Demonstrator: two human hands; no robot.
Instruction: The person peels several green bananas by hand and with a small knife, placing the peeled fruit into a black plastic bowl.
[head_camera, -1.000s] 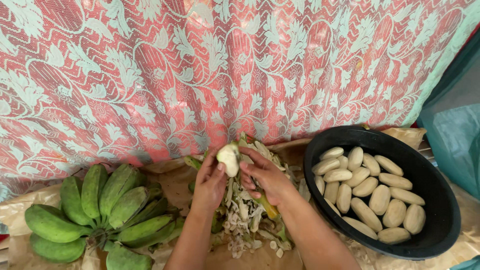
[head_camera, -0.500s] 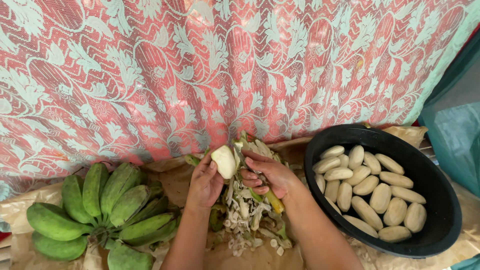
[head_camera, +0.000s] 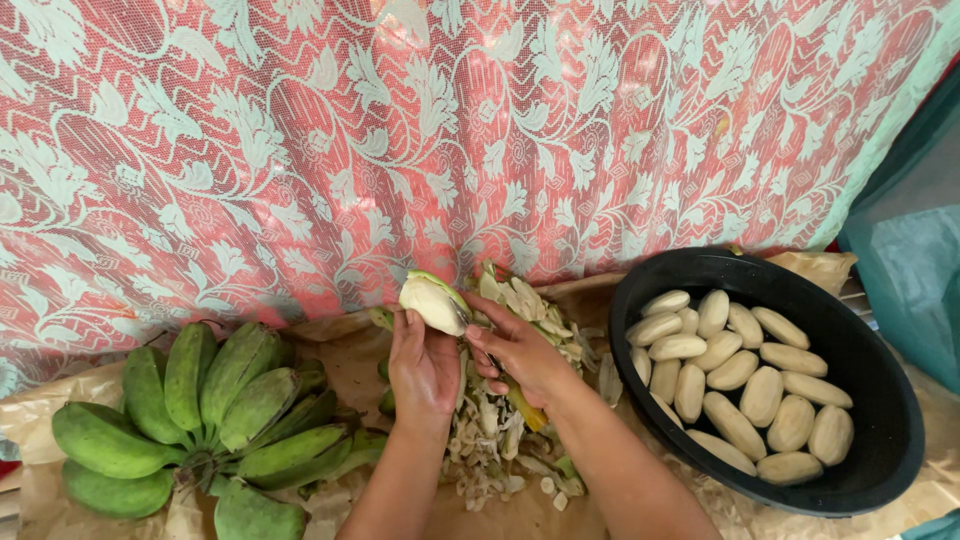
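- I have just one camera, worn on the person's head.
- It looks down and forward, close over the left hand (head_camera: 423, 365) and right hand (head_camera: 522, 352).
- The black bowl (head_camera: 880, 440) sits at 3 o'clock, the green bananas (head_camera: 190, 415) at 8 o'clock.

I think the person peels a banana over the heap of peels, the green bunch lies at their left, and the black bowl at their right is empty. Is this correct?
Not quite: the black bowl is not empty. The head view shows it holds many peeled bananas. The rest stands: the left hand holds a partly peeled banana, the right hand works at it over the heap of peels, and the green bunch lies at their left.
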